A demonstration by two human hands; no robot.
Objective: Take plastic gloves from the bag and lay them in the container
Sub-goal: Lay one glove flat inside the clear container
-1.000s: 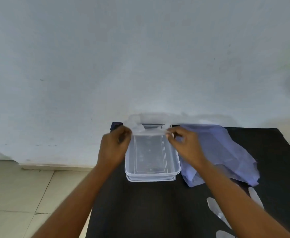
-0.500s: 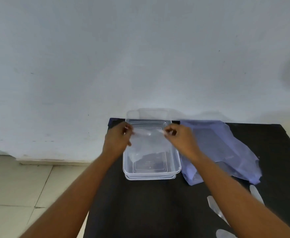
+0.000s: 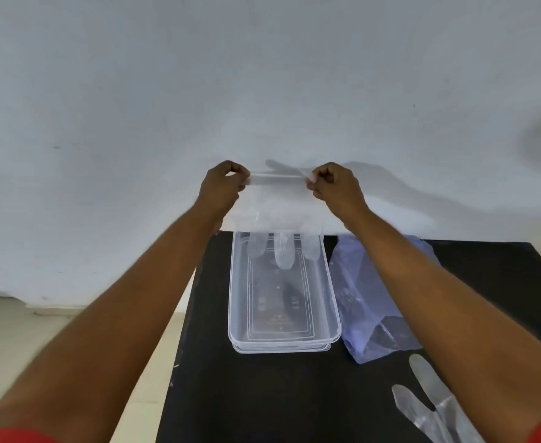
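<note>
A clear plastic glove [image 3: 278, 219] hangs stretched by its cuff between my left hand [image 3: 222, 187] and my right hand [image 3: 334, 187], both pinched shut on it. The hands are raised above the far end of the clear rectangular container [image 3: 333, 302]. The glove's fingertips dangle down over the container's far end. The pale blue plastic bag [image 3: 358, 302] lies crumpled just right of the container, partly hidden by my right forearm. Another clear glove [image 3: 429, 401] lies flat on the table at the near right.
The black table [image 3: 262, 394] holds everything; its left edge drops to a tiled floor [image 3: 22, 346]. A white wall [image 3: 262, 75] stands directly behind the table's far edge. The container seems to rest on a second clear tray or lid.
Both hands have risen from low over the container to well above its far end, lifting the glove so it hangs full length. The camera view has shifted closer.
</note>
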